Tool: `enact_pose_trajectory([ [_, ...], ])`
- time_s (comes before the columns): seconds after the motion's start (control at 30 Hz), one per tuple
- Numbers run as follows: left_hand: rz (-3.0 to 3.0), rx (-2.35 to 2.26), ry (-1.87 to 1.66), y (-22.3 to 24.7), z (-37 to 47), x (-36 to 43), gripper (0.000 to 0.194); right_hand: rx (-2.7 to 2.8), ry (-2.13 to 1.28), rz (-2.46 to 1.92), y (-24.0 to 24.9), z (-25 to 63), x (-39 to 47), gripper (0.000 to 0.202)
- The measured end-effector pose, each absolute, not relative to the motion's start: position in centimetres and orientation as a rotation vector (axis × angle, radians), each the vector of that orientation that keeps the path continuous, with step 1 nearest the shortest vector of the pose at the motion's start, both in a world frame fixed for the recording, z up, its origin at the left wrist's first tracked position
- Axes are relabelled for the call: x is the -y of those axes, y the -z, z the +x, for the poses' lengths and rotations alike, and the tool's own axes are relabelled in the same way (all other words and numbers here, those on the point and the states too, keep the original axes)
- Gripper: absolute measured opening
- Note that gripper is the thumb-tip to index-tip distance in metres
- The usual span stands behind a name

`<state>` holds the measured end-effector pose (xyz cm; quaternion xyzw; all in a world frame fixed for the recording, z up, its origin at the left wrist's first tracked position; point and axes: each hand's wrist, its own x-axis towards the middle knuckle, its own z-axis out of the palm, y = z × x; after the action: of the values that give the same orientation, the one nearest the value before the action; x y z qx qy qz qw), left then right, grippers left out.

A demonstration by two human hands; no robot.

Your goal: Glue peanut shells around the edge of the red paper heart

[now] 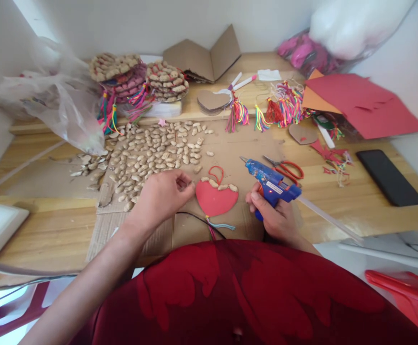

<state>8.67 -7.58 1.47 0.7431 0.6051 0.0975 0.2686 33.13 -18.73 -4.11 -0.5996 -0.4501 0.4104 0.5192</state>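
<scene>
Here's the red heart (216,201) between my two hands, flat on the cardboard sheet (191,230), a few peanuts (223,187) along its top edge, red cord loop (220,168) above them. My left hand (164,194) is just left of the heart, thumb and fingers drawn narrow at the tips; whether a peanut sits in that pinch, I can't tell. Over to the heart's right, my right hand (275,213) is wrapped round the blue hot-glue gun (266,182), nozzle up beyond the heart's upper right, clear of it. Peanut pile (147,155) to the heart's upper left, red-handled scissors (291,168) to its upper right, tassel (220,225) at its bottom tip!
</scene>
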Motion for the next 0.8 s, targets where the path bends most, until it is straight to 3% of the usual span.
enact_pose_trajectory([
  [0.37, 0.957, -1.083, -0.622, -0.4, 5.7, 7.9, 0.041, 1.14, -0.954, -1.473, 3.9, 33.1, 19.2, 0.024],
  [0.67, 0.755, -0.812, -0.612, 0.2, 5.4, 8.1, 0.036, 1.329, -1.201, -1.361, -0.4, 32.0, 20.0, 0.034],
  [0.8, 0.763, -0.765, -0.589, 0.2, 5.5, 8.5, 0.033, 1.471, -1.188, -1.333, -2.0, 31.3, 20.1, 0.029],
])
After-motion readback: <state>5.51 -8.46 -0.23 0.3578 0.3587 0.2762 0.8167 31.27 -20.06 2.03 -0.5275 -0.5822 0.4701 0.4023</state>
